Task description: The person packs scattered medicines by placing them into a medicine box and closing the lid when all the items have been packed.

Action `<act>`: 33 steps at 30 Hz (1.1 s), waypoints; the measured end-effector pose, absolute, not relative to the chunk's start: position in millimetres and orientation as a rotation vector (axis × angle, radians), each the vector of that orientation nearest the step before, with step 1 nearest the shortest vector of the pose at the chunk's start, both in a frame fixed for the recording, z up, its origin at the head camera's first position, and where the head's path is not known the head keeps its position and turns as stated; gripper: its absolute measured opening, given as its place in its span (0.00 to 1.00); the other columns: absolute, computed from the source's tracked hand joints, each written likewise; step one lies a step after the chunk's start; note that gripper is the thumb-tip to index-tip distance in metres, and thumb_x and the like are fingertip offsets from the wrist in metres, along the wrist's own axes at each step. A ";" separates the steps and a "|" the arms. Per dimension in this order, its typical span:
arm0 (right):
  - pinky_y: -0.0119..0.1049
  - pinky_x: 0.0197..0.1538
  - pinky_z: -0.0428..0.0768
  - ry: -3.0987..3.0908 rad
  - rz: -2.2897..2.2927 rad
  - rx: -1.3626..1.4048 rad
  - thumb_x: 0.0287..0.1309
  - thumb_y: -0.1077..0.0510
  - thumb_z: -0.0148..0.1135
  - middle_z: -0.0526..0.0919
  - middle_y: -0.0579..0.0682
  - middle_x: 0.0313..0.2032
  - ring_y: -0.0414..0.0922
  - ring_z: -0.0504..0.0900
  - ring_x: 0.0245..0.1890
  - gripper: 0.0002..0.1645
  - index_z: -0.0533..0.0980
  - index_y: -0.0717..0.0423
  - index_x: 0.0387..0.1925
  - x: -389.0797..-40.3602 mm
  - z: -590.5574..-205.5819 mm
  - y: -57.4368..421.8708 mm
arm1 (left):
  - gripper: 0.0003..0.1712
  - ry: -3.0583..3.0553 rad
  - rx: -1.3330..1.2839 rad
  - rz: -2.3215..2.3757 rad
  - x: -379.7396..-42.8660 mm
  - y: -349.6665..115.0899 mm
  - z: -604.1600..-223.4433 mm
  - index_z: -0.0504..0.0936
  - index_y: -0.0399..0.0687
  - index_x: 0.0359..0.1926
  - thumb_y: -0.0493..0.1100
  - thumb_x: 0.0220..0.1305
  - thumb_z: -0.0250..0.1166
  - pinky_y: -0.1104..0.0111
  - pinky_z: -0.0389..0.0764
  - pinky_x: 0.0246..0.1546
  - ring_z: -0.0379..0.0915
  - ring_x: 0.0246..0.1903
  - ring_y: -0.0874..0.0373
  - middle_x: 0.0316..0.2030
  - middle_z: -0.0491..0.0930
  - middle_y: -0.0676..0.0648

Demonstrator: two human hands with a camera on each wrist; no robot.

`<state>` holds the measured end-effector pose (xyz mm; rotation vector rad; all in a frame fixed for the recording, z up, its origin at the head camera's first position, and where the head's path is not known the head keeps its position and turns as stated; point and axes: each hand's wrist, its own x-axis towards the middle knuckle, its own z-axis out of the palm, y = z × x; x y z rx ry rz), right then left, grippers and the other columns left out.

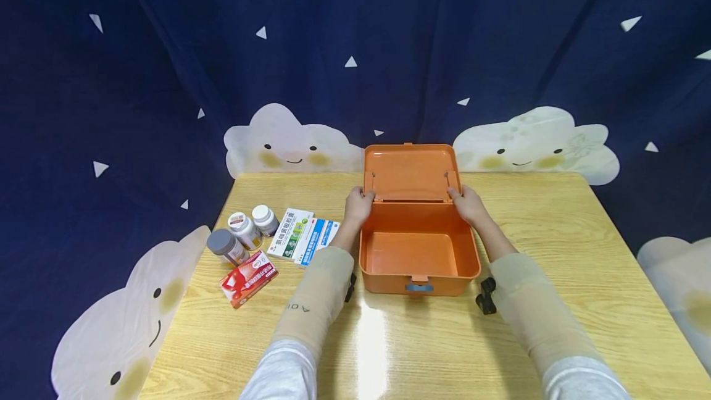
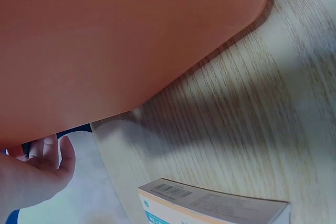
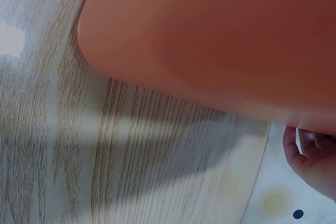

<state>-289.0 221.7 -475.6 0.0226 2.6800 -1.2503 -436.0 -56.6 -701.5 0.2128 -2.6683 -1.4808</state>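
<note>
An orange plastic box (image 1: 420, 285) stands on the table with its lid (image 1: 411, 171) raised at the back; the bare floor inside shows. My left hand (image 1: 358, 205) grips the back left corner by the hinge, thumb toward the inside. At the opposite back corner my right hand (image 1: 468, 205) holds on the same way. In the left wrist view the left hand (image 2: 37, 174) curls its fingers behind the box's side wall (image 2: 131, 35). The right wrist view shows the right hand (image 3: 312, 158) likewise at the wall's far end, fingertips partly hidden.
Left of the box lie a white-and-green medicine carton (image 1: 291, 234), a blue-and-white carton (image 1: 315, 242) and a red medicine box (image 1: 249, 279). Three pill bottles stand there, one grey-capped (image 1: 228, 247), two white-capped (image 1: 245, 231). A dark blue curtain (image 1: 400, 48) hangs behind the wooden table (image 1: 561, 252).
</note>
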 end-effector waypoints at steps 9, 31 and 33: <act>0.50 0.45 0.68 2.659 -1.202 0.031 0.69 0.50 0.32 0.69 0.72 0.46 0.60 0.68 0.43 0.31 0.63 0.78 0.51 -289.0 -475.0 221.7 | 0.29 -2.670 0.236 -1.464 -457.3 -60.4 -737.6 0.71 0.51 0.25 0.72 0.52 0.53 0.61 0.66 0.17 0.64 0.20 0.52 0.20 0.69 0.48; 0.46 0.42 0.68 2.690 -1.155 0.039 0.67 0.56 0.30 0.70 0.68 0.42 0.57 0.67 0.40 0.26 0.66 0.74 0.49 -290.3 -475.8 220.7 | 0.24 -2.732 0.382 -1.650 -287.2 -40.8 -483.8 0.73 0.32 0.54 0.46 0.64 0.50 0.57 0.71 0.51 0.71 0.47 0.45 0.49 0.75 0.35; 0.46 0.42 0.68 2.688 -1.154 0.038 0.67 0.56 0.29 0.70 0.68 0.44 0.57 0.67 0.40 0.26 0.66 0.73 0.49 -290.9 -476.2 221.1 | 0.25 -2.724 0.378 -1.665 -286.7 -40.8 -483.5 0.72 0.32 0.55 0.46 0.64 0.50 0.56 0.70 0.52 0.71 0.49 0.44 0.50 0.74 0.35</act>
